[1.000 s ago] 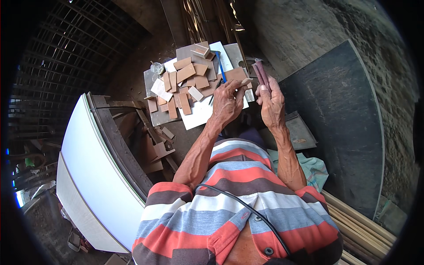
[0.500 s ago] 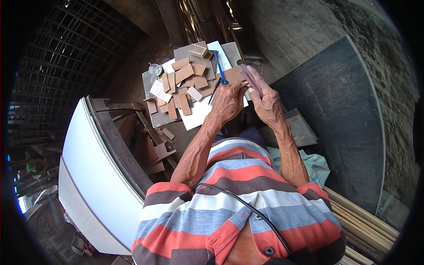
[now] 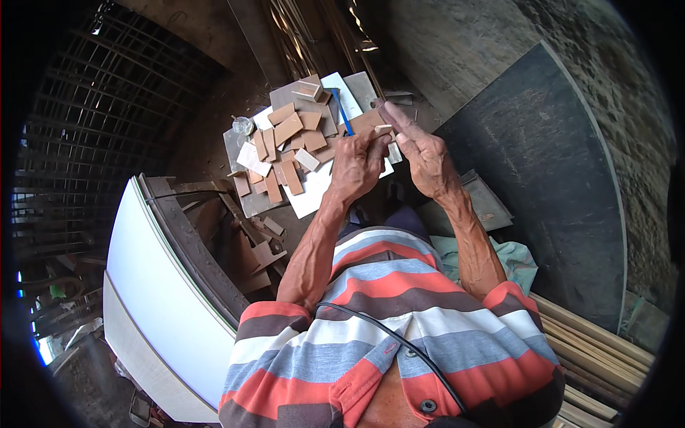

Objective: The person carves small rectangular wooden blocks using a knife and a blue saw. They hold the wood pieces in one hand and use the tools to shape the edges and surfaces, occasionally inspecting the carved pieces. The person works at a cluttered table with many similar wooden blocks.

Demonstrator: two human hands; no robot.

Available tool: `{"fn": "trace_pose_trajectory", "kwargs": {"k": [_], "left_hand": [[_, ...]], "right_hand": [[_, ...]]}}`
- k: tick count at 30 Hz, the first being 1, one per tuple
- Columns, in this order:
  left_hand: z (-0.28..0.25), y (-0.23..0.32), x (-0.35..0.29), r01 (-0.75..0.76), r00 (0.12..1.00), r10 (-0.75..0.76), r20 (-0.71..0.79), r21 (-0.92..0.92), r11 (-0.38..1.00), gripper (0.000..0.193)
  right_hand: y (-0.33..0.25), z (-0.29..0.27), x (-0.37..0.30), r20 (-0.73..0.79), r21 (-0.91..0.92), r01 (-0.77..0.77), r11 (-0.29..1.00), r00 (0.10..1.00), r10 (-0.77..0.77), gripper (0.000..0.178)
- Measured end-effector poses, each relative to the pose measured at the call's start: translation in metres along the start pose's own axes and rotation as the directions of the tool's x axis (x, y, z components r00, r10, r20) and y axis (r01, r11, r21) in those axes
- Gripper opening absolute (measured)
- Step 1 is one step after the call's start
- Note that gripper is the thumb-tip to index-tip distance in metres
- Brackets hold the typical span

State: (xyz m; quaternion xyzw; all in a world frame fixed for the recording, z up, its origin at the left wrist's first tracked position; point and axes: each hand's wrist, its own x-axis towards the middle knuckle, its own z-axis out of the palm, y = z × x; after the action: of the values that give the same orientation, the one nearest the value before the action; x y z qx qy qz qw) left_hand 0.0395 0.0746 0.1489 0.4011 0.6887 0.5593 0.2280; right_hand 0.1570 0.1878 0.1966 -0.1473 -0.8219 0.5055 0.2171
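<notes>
My left hand [image 3: 355, 162] is closed around a small wooden block [image 3: 384, 130], whose pale edge shows at the fingertips; the rest is covered by the fingers. Close beside it, my right hand [image 3: 429, 162] grips a dull reddish-brown folded strip that looks like sandpaper [image 3: 381, 108], pinched between thumb and fingers. Both hands are held over the near right side of a low work surface. Small brown rectangular wood pieces [image 3: 288, 130] lie scattered there to the left of my hands. A slim blue tool [image 3: 342, 113] rests just beyond my left hand.
A clear glass or jar [image 3: 243, 125] stands at the surface's far left. White panels [image 3: 153, 285] lean on the left over wood offcuts [image 3: 265, 255]. A large dark board [image 3: 542, 185] leans right, near a pale green cloth [image 3: 517, 262] and long wooden strips [image 3: 592, 342].
My right hand has tilted and shifted slightly left with the strip. The left hand has turned, and the block's pale edge now shows more. The whole view has shifted a little.
</notes>
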Motion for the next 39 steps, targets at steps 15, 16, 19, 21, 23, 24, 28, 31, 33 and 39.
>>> {"fn": "trace_pose_trajectory", "kwargs": {"k": [15,16,19,21,23,24,28,31,33,39], "left_hand": [[0.012,0.033,0.015,0.334,0.916,-0.355,0.186,-0.843,0.422,0.019],[0.012,0.03,0.016,0.315,0.917,-0.354,0.181,-0.875,0.369,0.018],[0.011,0.023,0.014,0.366,0.88,-0.413,0.235,-0.89,0.274,0.014],[0.011,0.023,0.013,0.402,0.85,-0.45,0.273,-0.889,0.221,0.013],[0.017,0.024,0.017,0.419,0.849,-0.432,0.303,-0.885,0.204,0.014],[0.02,0.026,0.019,0.428,0.849,-0.423,0.318,-0.883,0.195,0.014],[0.017,0.021,0.013,0.43,0.825,-0.482,0.294,-0.88,0.2,0.016],[0.017,0.03,0.011,0.426,0.824,-0.497,0.271,-0.875,0.229,0.017],[0.016,0.035,0.016,0.417,0.827,-0.51,0.236,-0.866,0.276,0.018],[0.015,0.03,0.02,0.5,0.761,-0.558,0.331,-0.847,0.179,0.022]], "right_hand": [[0.02,0.018,-0.007,-0.156,0.044,0.186,0.982,0.972,-0.177,0.04],[0.018,0.017,-0.01,-0.12,0.123,0.12,0.985,0.987,-0.106,0.04],[0.013,0.007,-0.018,-0.075,0.183,-0.063,0.981,0.994,0.078,0.041],[0.008,0.0,-0.011,-0.068,0.205,-0.2,0.958,0.974,0.217,0.042],[0.015,-0.001,0.003,-0.132,0.078,0.075,0.994,0.989,-0.065,0.044],[0.021,0.007,-0.004,-0.141,0.102,0.1,0.99,0.986,-0.085,0.043],[0.026,0.014,-0.017,-0.105,0.087,0.056,0.995,0.993,-0.046,0.044],[0.034,0.009,-0.01,-0.104,-0.017,0.137,0.99,0.985,-0.138,0.045],[0.03,0.008,-0.011,-0.087,-0.073,0.129,0.989,0.987,-0.136,0.045],[0.036,0.013,-0.005,-0.158,-0.224,0.12,0.967,0.975,-0.157,0.052]]}}
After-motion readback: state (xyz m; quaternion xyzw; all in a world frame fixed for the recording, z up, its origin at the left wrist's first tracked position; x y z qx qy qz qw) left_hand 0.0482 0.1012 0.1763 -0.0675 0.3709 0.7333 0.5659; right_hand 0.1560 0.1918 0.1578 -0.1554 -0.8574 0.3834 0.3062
